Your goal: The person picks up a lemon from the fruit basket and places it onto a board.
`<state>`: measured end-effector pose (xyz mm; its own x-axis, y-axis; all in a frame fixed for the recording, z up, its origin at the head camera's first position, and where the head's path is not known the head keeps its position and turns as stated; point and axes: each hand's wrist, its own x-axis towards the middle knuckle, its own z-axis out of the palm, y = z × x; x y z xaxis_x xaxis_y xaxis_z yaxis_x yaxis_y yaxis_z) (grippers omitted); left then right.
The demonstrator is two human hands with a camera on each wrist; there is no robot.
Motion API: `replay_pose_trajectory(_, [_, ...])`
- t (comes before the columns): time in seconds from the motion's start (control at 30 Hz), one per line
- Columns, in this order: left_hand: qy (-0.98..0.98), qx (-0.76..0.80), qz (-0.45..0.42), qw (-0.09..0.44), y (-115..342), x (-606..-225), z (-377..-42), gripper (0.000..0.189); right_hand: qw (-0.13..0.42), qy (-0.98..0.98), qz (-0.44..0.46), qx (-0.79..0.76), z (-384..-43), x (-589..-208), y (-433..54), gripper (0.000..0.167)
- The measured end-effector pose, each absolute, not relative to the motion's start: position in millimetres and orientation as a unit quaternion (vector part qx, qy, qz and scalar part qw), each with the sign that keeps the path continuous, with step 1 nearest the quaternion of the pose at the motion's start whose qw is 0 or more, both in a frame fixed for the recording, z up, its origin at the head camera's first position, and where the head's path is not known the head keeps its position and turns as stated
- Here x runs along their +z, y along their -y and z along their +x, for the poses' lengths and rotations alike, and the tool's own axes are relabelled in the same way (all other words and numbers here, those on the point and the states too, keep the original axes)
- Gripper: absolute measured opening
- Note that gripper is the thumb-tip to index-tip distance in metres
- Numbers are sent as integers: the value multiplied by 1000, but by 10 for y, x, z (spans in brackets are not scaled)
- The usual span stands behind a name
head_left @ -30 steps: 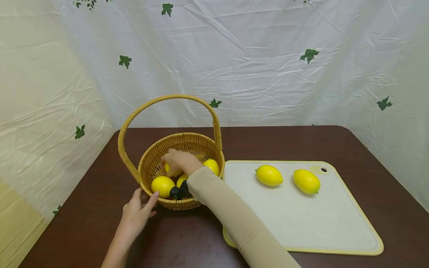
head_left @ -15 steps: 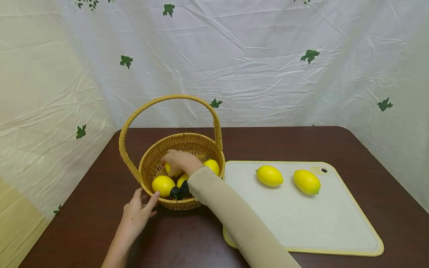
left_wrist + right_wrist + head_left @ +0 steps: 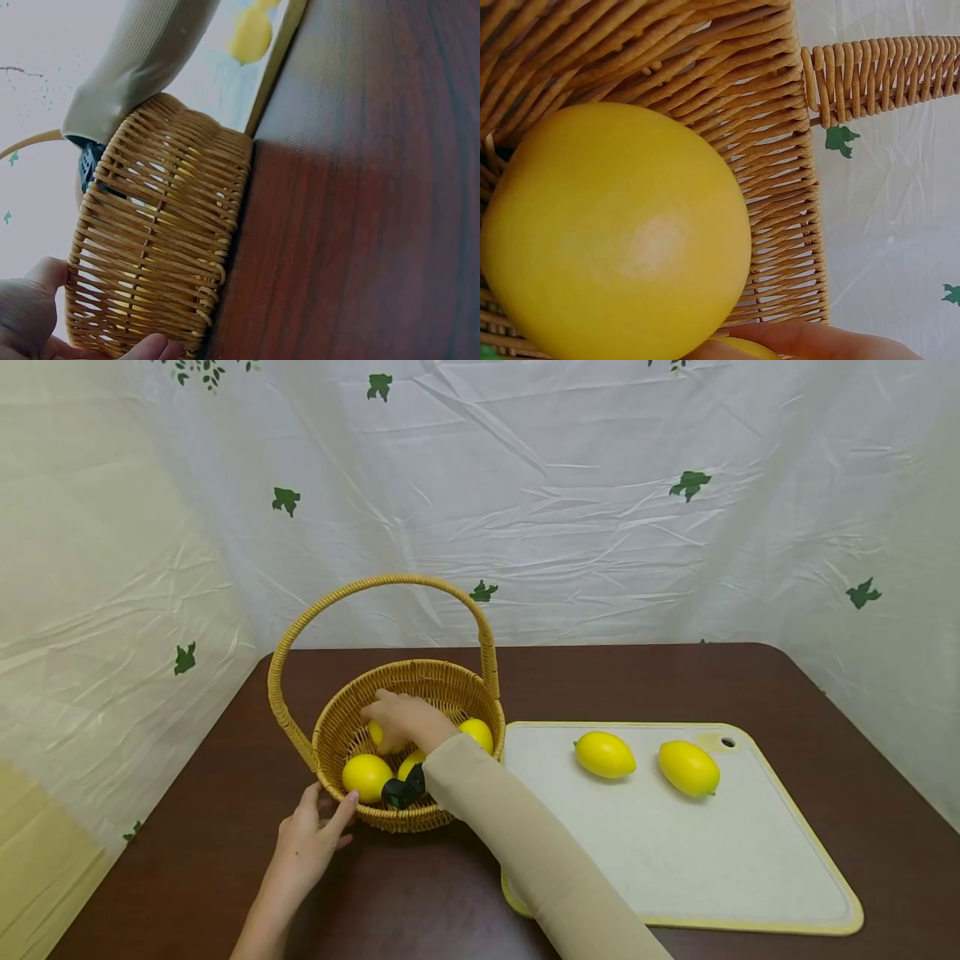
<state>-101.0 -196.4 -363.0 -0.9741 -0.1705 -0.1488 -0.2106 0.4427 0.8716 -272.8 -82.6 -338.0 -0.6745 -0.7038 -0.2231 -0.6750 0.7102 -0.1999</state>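
A tan wicker basket with a tall arched handle stands on the table, several yellow lemons inside. My left hand grips its near left side, thumb on the rim and fingers against the outer weave; the left wrist view shows this hand at the basket's side. My right hand reaches into the basket and holds a lemon. In the right wrist view, part of the held lemon shows between the fingers, behind a large near lemon. Another lemon lies by my left thumb.
A white cutting board with a yellow edge lies right of the basket. On it rest a lemon and a second lemon. My right sleeve crosses its left side. White cloth hangs behind the dark table.
The whole head view shifts very slightly. Both hands, the basket and the lemons keep their places.
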Motion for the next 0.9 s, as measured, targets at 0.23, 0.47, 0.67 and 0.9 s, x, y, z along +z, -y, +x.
replay_pose_trajectory(0.23, [-851, 513, -112, 22, 1968, -3626, -1008, 69, 146, -913, -376, -55, -2728, -3376, 836, 47])
replay_pose_trajectory(0.47, [-849, 515, -111, 22, 1970, -3642, -1019, 70, 140, -916, -371, -57, -2728, -3373, 827, 53])
replay_pose_trajectory(0.67, [-848, 518, -109, 20, 1964, -3652, -1027, 70, 131, -913, -383, -52, -2731, -3342, 830, 50])
replay_pose_trajectory(0.9, [-846, 521, -108, 19, 1967, -3658, -1024, 71, 121, -913, -387, -53, -2714, -3275, 861, 59])
